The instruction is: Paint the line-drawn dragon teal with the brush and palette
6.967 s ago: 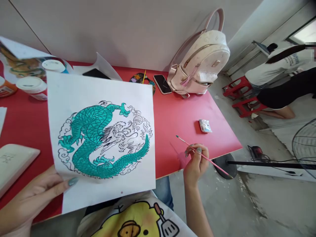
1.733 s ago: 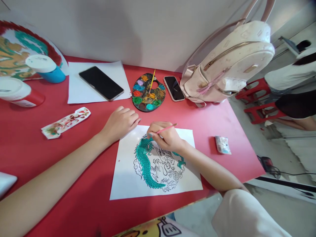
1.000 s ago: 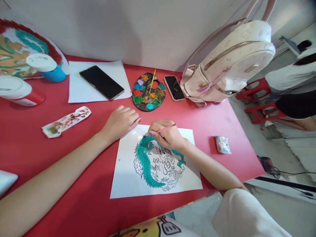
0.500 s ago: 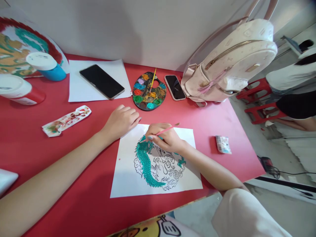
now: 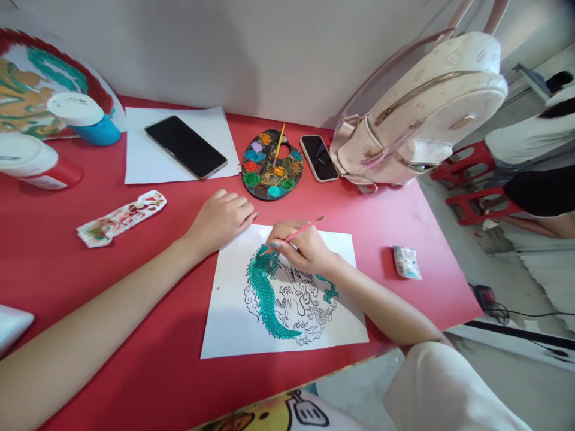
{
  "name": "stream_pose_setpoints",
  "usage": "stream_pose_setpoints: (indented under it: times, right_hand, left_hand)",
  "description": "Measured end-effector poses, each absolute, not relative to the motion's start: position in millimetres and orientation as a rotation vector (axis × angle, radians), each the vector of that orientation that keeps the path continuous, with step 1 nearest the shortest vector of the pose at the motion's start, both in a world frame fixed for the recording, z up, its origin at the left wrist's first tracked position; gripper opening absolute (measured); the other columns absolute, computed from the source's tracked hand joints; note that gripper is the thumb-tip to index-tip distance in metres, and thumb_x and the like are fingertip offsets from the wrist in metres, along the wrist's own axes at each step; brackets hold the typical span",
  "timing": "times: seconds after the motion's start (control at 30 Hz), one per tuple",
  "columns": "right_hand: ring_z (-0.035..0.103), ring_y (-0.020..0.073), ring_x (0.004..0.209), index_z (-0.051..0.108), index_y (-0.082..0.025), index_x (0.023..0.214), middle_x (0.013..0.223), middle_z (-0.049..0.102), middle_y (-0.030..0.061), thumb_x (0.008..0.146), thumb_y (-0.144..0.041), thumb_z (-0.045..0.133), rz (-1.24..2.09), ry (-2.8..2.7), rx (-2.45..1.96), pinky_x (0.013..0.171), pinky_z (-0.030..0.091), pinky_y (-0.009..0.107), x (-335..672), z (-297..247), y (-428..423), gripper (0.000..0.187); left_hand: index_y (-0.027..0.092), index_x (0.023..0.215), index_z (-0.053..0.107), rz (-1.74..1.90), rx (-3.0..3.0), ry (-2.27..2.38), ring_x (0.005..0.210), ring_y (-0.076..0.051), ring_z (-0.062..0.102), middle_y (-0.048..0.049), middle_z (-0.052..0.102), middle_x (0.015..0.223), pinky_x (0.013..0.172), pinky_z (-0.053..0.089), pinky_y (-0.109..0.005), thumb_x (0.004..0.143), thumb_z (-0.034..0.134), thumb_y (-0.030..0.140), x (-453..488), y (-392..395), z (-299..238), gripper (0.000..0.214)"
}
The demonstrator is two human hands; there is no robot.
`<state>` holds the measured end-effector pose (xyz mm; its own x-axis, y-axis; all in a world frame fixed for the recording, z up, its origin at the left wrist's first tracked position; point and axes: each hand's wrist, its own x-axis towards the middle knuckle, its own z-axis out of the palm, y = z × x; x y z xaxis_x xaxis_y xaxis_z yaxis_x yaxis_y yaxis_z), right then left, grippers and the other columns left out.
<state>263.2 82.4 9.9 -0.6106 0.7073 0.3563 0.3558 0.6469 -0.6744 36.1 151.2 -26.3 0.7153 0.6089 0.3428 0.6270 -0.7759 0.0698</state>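
A pink paintbrush (image 5: pixel 306 228) is pinched between the thumb and fingers of my right hand (image 5: pixel 302 246). Its lower end slants down to the upper left of a dragon drawing. The sheet of paper (image 5: pixel 224 323) carries this round line drawing, with the dragon's body (image 5: pixel 263 293) painted teal on the left and a small teal patch on the right. My right hand rests on the sheet and hides part of the drawing's top. Curled and holding nothing I can see, my left hand (image 5: pixel 222 218) lies on the red table by the sheet's upper left corner.
Beyond the hands lie a paint palette (image 5: pixel 257 193) with a yellow brush (image 5: pixel 279 143) on it and two phones (image 5: pixel 185 146) (image 5: pixel 318 158). A pale backpack (image 5: pixel 417 114) stands right. Paint bottles (image 5: pixel 96 129) and a stained tissue (image 5: pixel 121 219) are left; a small packet (image 5: pixel 406 262) lies right.
My right hand has shifted very slightly, and the brush's upper end has tipped up a little. The left hand stays in place.
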Motion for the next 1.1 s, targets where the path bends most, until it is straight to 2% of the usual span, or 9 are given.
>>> stream_pose_setpoints:
  times: [0.33, 1.1]
  right_hand:
    - [0.064, 0.0148, 0.069, 0.061, -0.02, 0.083, 0.076, 0.069, 0.0052, 0.117, -0.045, 0.027, 0.708, -2.27, -0.803, 0.066, 0.05, 0.03, 261.5, 11.0, 83.1, 0.054]
    - [0.065, 0.0144, 0.072, 0.067, -0.019, 0.09, 0.079, 0.07, 0.0053, 0.117, -0.049, 0.03, 0.84, -2.244, -0.751, 0.069, 0.052, 0.03, 260.8, 8.8, 83.1, 0.055]
  left_hand:
    - [0.021, 0.077, 0.067, -0.548, -2.871, -1.032, 0.074, -0.025, 0.061, -0.0076, 0.067, 0.073, 0.068, 0.036, -0.04, 0.107, 0.048, 0.027, 36.0, 151.4, -27.7, 0.036]
    - [0.02, 0.077, 0.066, -0.518, -2.8, -0.963, 0.071, -0.024, 0.061, -0.0066, 0.067, 0.071, 0.067, 0.037, -0.039, 0.108, 0.046, 0.027, 36.3, 152.5, -29.4, 0.038]
